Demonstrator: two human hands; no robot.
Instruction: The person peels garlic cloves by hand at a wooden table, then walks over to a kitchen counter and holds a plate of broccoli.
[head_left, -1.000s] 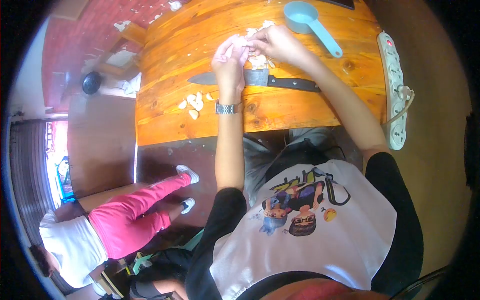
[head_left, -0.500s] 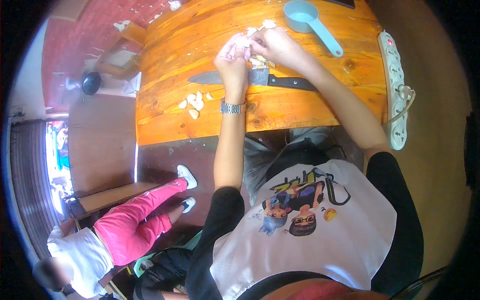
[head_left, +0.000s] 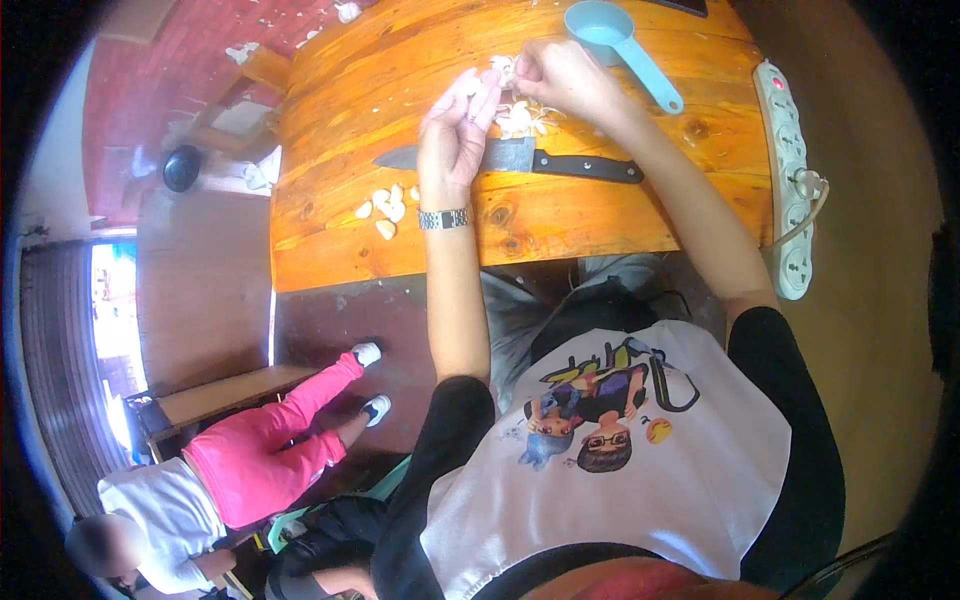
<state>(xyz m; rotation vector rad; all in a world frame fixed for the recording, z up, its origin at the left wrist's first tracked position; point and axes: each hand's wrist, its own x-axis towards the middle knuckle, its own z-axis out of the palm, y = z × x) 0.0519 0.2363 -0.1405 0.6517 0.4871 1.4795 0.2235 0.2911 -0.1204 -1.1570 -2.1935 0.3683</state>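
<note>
My left hand is palm up over the wooden table, fingers stretched and slightly curled around a pale garlic clove near the fingertips. Beside it, my right hand has thumb and fingers pinched together; whatever is between them is too small to make out. White garlic skins and pieces lie in a pile below the hands. A kitchen knife rests nearer my body, black handle to the right, its blade partly behind my left hand. Several peeled garlic cloves sit to the left of my wrist.
A light blue measuring scoop stands right of my right hand. Along the right edge of the table runs a white power strip with a plug in it. At the lower left, a person in pink trousers bends over near a bench.
My hands have moved apart; the left has turned palm up and opened out, while the right has drawn slightly right. More of the knife and skin pile shows. The person in pink has shifted their feet.
</note>
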